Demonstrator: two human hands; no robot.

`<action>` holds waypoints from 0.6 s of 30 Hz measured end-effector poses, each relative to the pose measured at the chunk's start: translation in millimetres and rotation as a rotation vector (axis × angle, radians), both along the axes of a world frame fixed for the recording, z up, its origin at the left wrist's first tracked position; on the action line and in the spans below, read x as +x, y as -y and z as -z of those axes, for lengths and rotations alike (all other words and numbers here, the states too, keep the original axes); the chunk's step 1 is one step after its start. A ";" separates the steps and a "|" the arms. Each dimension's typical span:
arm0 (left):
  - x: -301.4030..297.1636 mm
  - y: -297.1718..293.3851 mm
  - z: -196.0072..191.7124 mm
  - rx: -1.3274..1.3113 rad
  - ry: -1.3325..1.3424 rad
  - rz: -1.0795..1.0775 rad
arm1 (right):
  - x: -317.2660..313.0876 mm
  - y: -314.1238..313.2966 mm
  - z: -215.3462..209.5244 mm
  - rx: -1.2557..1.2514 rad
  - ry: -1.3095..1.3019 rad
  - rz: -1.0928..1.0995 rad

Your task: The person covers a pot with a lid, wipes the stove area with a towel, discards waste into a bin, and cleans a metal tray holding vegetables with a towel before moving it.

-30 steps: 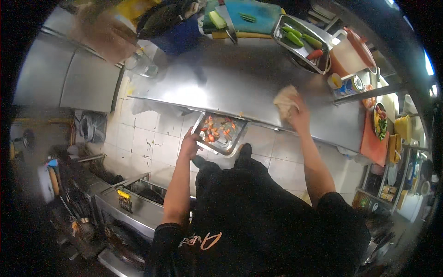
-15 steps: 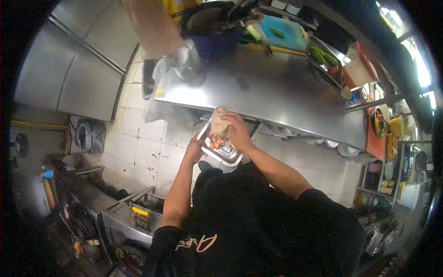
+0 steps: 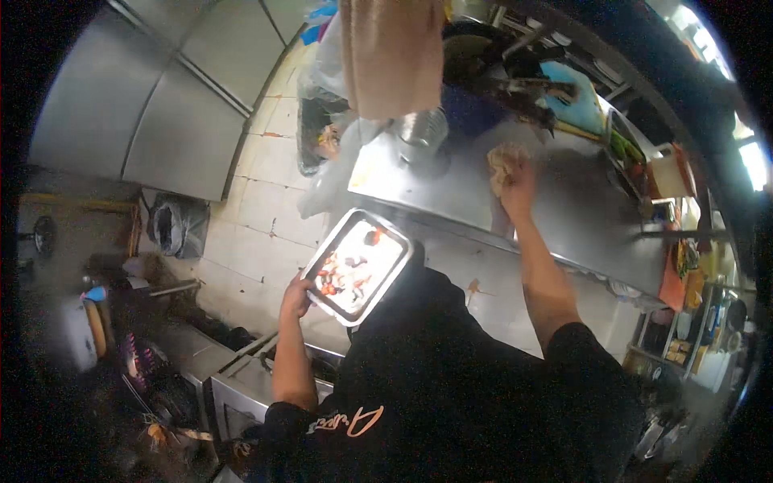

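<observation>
My left hand (image 3: 297,298) grips a shallow rectangular metal tray (image 3: 385,282) by its lower left edge, close to my body and above the tiled floor. Pieces of red and white food (image 3: 342,276) lie inside it; glare hides their exact kind. Over the steel worktable (image 3: 459,193), my right arm reaches out to the front right. A crumpled beige cloth (image 3: 501,163) is bunched in my right hand (image 3: 519,189), at the table's surface. Blur keeps me from telling whether the cloth presses on the steel.
A pinkish-brown towel (image 3: 390,60) hangs at the top. Shiny metal containers (image 3: 422,133) stand at the table's left end, beside a bagged bin (image 3: 312,133). Farther back are a blue cutting board (image 3: 573,95) and a tray of green vegetables (image 3: 624,153). Steel cabinets (image 3: 177,121) line the left.
My right hand has left the tray, carrying the cloth forward and right over the table. My left hand alone now holds the tray, shifted left and nearer to me. The view has turned.
</observation>
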State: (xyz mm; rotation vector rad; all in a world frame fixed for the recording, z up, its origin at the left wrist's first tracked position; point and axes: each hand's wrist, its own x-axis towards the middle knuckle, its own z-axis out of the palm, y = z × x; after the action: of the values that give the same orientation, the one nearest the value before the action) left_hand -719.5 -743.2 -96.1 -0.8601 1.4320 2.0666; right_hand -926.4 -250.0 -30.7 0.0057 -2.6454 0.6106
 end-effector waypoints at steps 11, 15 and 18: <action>-125.7 157.8 -29.5 -0.342 0.045 -0.313 | 6.0 72.8 -11.4 -0.164 0.153 -0.101; -264.5 146.9 -70.2 -0.474 -0.237 -0.089 | 8.1 90.1 -8.4 -0.045 0.123 -0.010; -359.8 127.5 -55.3 -0.978 -0.498 0.241 | 10.5 120.3 -8.2 -0.024 0.115 0.092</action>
State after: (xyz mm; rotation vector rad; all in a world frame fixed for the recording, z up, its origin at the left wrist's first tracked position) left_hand -1079.4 -870.7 -40.8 -0.4323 2.7463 1.3752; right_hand -915.9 -370.4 -22.5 -0.1617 -2.7304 0.6294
